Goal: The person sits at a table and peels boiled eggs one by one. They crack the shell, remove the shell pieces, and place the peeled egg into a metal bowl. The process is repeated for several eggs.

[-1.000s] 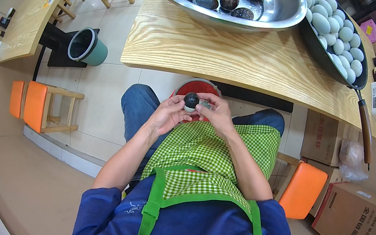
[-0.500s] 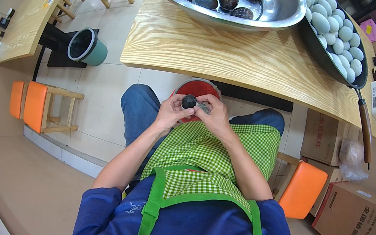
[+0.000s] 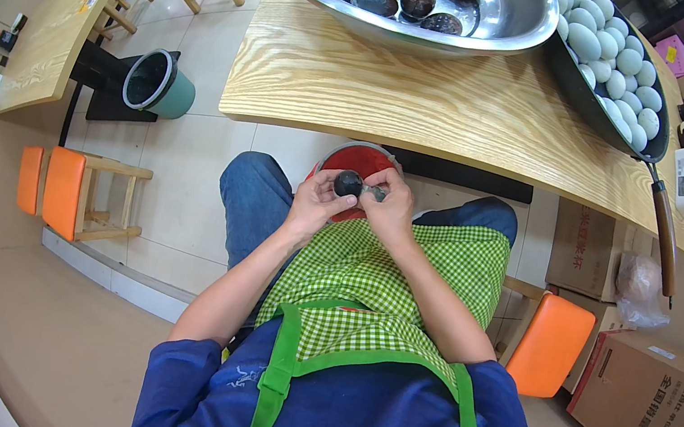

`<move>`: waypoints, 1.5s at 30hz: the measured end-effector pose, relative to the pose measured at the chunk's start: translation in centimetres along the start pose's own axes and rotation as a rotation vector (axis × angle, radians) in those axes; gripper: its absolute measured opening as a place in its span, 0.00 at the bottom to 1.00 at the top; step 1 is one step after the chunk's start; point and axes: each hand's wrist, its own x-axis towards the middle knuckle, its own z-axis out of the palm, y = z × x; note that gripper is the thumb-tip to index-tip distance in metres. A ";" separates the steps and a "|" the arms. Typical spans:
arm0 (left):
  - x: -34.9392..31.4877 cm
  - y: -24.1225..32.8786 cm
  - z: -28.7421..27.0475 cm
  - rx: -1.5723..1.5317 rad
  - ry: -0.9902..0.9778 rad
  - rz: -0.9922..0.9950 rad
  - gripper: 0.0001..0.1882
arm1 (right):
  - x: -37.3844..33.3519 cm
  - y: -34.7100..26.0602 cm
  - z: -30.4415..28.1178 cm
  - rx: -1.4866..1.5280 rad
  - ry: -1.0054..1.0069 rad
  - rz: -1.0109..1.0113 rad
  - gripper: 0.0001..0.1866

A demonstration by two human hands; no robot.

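Between my fingers, above a red bucket (image 3: pixel 359 159), is a dark, shiny preserved egg (image 3: pixel 348 183). My left hand (image 3: pixel 312 205) is closed round its left side. On the other side my right hand (image 3: pixel 390 215) pinches a greyish piece of eggshell (image 3: pixel 377 193) beside the egg; whether the shell is still attached cannot be made out. Several dark peeled eggs (image 3: pixel 418 0) lie in a steel basin (image 3: pixel 410 35) on the table. A black pan (image 3: pixel 564 95) to its right holds many pale, unpeeled eggs (image 3: pixel 607 50).
The wooden table's (image 3: pixel 400 91) near edge lies just beyond my hands, and the pan's brown handle (image 3: pixel 664 235) sticks out past it. A green bin (image 3: pixel 164 89) and orange stools (image 3: pixel 64 194) are at left. Cardboard boxes (image 3: pixel 648 396) stand at lower right.
The egg has shifted slightly right in my left hand. My right fingers have drawn together, a little away from the egg, round the shell piece.
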 end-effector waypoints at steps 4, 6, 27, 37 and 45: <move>-0.3 1.5 0.0 -0.286 -0.107 -0.125 0.23 | 0.4 -0.2 -0.5 0.371 -0.063 0.207 0.07; -0.4 1.6 -0.4 -0.392 -0.158 -0.151 0.21 | 0.7 -0.7 -1.0 0.463 -0.100 0.295 0.09; 0.1 0.8 -1.6 -0.215 -0.163 -0.174 0.24 | 0.4 0.0 -0.4 0.144 -0.114 0.010 0.04; -0.1 1.3 -0.9 -0.458 -0.181 -0.177 0.24 | 0.3 -0.3 -0.7 0.355 -0.119 0.166 0.05; 0.2 1.6 -0.1 -0.304 -0.030 -0.218 0.23 | 0.7 -0.5 -0.8 0.587 -0.129 0.304 0.04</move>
